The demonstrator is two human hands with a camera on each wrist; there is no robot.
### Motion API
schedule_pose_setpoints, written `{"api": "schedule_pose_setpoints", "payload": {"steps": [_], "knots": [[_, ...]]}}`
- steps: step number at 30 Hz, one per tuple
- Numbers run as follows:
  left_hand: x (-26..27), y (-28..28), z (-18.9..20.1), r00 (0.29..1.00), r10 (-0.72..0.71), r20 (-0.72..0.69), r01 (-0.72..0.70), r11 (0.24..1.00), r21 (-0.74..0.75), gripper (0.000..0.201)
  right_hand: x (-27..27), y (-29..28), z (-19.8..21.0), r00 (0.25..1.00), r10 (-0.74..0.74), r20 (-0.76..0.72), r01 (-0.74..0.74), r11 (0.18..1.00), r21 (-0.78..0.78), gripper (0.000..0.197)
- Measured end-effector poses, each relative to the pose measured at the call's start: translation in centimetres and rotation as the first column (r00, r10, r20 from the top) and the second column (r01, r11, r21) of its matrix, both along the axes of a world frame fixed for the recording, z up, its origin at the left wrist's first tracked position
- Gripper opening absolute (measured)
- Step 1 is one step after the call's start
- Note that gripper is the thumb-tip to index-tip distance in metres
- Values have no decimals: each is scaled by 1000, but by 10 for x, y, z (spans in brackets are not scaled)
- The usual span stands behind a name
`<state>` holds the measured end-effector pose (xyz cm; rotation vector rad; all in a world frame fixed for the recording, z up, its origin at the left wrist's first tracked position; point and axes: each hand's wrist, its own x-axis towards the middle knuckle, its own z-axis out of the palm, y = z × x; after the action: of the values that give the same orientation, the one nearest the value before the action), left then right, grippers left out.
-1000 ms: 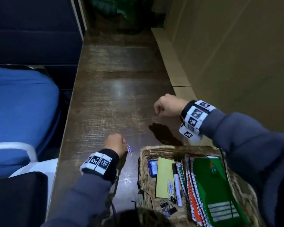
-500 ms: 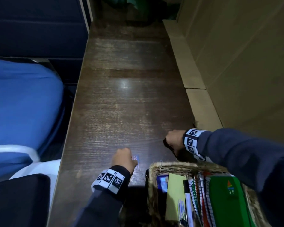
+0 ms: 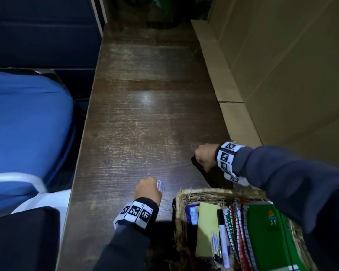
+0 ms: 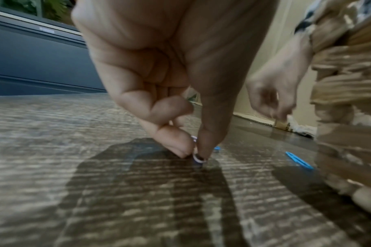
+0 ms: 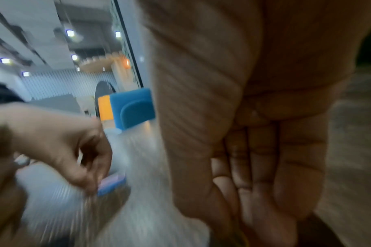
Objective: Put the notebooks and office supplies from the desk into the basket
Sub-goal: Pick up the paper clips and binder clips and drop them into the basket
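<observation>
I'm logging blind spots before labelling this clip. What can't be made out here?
- right hand: curled; the head view shows only its back, the right wrist view is blurred, so any contents are unknown.
- basket: near end cut off by the head view's bottom edge.
- paper clips by the left hand: too small to count surely.

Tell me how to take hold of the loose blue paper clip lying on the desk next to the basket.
The blue paper clip lies flat on the desk, close to the basket, so probably nothing can get under it. Come from above on the open side away from the basket, tip one rounded end up with a fingernail, then pinch it across its width, much as the left hand pinches the pale clip.
</observation>
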<state>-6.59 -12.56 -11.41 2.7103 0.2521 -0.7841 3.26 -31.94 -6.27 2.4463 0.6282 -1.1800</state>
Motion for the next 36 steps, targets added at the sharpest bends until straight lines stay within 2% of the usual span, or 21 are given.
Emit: {"api": "schedule_pose_setpoints", "payload": {"steps": [4,8,10,12,15,18,20,23,26,28,30,33,36], "knots": [[1,-1,0,1000,6,-8,-6,1000,21,22,10,2,45,981,-167,100,136,955,264,30],[-1,-3,-1,1000,-14,4,14,999,37,24,-16,-6,95,924,-353,148,217,802,556,16],[-1,-2,-1,1000,-9,2,9,1000,12,29,-39,-14,111,882,-470,35,321,653,686,17],[1,2,1,1000,5,-3,-5,1000,-21,31,-63,-23,117,836,-532,-130,441,512,737,18],[7,11,10,996,45,76,-38,995,-87,21,-102,-29,105,780,-543,-310,568,407,715,11],[11,16,32,980,60,191,-31,988,-150,33,-144,-27,69,741,-548,-389,653,452,608,4],[11,14,50,961,70,268,-13,978,-207,31,-168,-24,41,701,-596,-391,705,502,501,9],[2,7,84,925,66,373,47,957,-286,22,-193,-22,9,656,-676,-336,748,526,405,22],[-20,-9,114,901,14,433,164,914,-372,22,-203,-19,0,672,-702,-237,728,568,384,16],[-38,-25,123,907,-67,415,252,877,-410,23,-205,-16,-3,682,-713,-163,710,591,384,11],[-57,-44,121,917,-177,358,323,857,-402,20,-206,-13,-6,688,-719,-104,696,612,376,14],[-80,-72,103,905,-358,232,417,856,-307,17,-209,-7,-5,705,-709,-30,671,652,352,22],[-95,-93,81,877,-468,104,480,855,-197,22,-211,-9,9,704,-710,28,665,672,324,27]]}}
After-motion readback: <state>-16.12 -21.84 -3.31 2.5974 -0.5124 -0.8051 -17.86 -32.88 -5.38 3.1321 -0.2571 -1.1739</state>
